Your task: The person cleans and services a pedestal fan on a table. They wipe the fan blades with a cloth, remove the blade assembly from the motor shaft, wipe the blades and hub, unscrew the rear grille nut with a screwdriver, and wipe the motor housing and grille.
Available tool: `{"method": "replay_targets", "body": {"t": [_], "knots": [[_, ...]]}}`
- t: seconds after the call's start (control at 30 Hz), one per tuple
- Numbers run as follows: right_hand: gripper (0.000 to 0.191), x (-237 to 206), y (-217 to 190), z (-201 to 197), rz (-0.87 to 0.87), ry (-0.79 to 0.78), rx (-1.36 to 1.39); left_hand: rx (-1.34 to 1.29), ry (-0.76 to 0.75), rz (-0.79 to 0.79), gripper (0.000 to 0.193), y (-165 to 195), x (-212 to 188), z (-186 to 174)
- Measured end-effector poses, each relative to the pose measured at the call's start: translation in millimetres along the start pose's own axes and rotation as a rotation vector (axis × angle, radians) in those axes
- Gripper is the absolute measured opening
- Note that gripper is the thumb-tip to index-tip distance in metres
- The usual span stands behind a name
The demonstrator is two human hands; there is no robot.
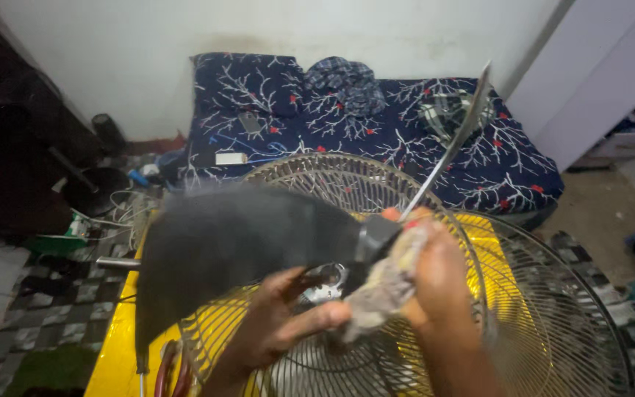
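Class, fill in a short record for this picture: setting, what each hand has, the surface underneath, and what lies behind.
setting: room floor beside a mattress with a branch-print cover
left hand: grips the fan blade assembly, a dark blade blurred
right hand: presses a rag against the fan hub
underneath: wire fan guards on a yellow surface
behind: white wall

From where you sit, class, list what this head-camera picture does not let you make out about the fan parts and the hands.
- Fan blade: motion-blurred; its surface detail is lost.
- Fan hub: hidden behind the cloth and right hand.
- Left hand: its grip under the blade is covered.
- Wire grille: cut off by the bottom edge.
- Small items on the bed: too small to identify.
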State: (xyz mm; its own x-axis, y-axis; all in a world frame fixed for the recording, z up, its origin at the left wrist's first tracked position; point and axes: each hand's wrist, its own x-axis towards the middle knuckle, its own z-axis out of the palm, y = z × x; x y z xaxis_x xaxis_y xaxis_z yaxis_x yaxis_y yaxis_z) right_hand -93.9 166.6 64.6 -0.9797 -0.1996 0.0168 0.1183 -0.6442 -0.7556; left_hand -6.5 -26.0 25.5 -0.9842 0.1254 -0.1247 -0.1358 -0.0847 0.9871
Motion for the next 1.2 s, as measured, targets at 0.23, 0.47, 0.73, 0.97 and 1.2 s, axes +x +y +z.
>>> {"method": "replay_targets", "body": {"t": [0.23,0.47,0.73,0.97,1.2], "knots": [[0.023,-16.7,14.7,-4.9,-0.21,0.062,-0.68,-0.337,0.193,0.3,0.034,-3.1,5.8,25.6],[0.041,-22.2,-51.7,-43.4,-0.393,0.033,-0.42,-0.535,0.172,0.206,0.033,17.9,-4.7,6.9],[0.027,-30.0,3.6,-10.1,-0.757,0.05,-1.363,-0.608,0.077,0.009,0.031,11.9,1.8,18.4],[0.048,-0.6,16.4,-60.8,-0.892,-0.315,-1.411,-0.648,0.034,-0.073,0.051,-14.1,-8.9,3.7],[0.042,-9.8,31.9,-46.7,-0.94,0.001,-1.468,-0.609,0.055,0.027,0.052,-29.2,-12.7,1.1]]}}
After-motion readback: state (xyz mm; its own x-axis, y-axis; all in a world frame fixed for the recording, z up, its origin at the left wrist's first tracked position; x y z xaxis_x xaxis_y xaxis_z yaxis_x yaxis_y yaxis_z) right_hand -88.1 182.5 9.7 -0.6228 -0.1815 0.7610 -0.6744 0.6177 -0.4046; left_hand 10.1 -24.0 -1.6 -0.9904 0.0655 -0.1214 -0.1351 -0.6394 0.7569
